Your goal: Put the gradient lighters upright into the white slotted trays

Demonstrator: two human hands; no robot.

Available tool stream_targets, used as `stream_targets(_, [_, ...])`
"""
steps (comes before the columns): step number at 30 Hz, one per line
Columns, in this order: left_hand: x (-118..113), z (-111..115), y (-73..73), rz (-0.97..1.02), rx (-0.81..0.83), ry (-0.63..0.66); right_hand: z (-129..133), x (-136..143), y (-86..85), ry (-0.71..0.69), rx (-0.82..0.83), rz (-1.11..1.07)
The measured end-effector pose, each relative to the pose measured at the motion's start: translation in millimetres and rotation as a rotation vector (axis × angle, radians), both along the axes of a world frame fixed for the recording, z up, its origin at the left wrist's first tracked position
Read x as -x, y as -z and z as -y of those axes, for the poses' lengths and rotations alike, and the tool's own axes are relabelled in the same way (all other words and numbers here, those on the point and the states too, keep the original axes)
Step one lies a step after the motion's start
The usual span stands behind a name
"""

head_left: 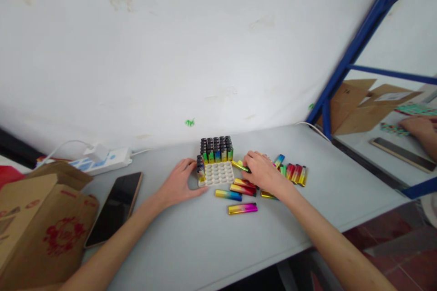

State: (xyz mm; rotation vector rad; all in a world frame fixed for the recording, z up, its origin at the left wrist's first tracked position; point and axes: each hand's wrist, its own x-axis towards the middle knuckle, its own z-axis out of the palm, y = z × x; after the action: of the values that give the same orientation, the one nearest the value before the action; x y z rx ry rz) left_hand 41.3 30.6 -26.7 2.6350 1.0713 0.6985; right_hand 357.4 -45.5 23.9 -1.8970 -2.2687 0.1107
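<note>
A white tray with round holes sits mid-table; several black-capped lighters stand upright in its far rows and one at its left edge. My left hand rests on the table against the tray's left side, fingers apart. My right hand pinches a yellow-green lighter just right of the tray. Loose colourful lighters lie on the table: a blue-yellow one, a gold-magenta one, and several more to the right of my hand.
A dark phone lies left of the tray, a cardboard box at the near left, and a white power strip by the wall. Beyond a blue frame at right, another person's hand rests by cardboard boxes.
</note>
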Motion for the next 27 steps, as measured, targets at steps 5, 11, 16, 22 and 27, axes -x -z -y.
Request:
stream_targets(5, [-3.0, 1.5, 1.3, 0.036, 0.015, -0.023, -4.8, -31.7, 0.4, 0.005, -0.049, -0.455])
stream_targets(11, [-5.8, 8.8, 0.8, 0.016, 0.005, -0.045, -27.5, -27.4, -11.1, 0.025, -0.14, -1.043])
stream_targets(16, [-6.4, 15.9, 2.4, 0.016, 0.022, -0.075, -37.0, 7.9, -13.8, -0.099, 0.058, -1.41])
stream_targets(22, [-5.5, 20.5, 3.0, 0.023, 0.026, -0.081, -28.8, 36.5, 11.9, -0.091, 0.209, -1.365])
stream_targets(27, [-5.5, 21.3, 2.9, 0.031, 0.028, -0.08, -24.2, 43.4, 25.9, 0.024, 0.009, -1.095])
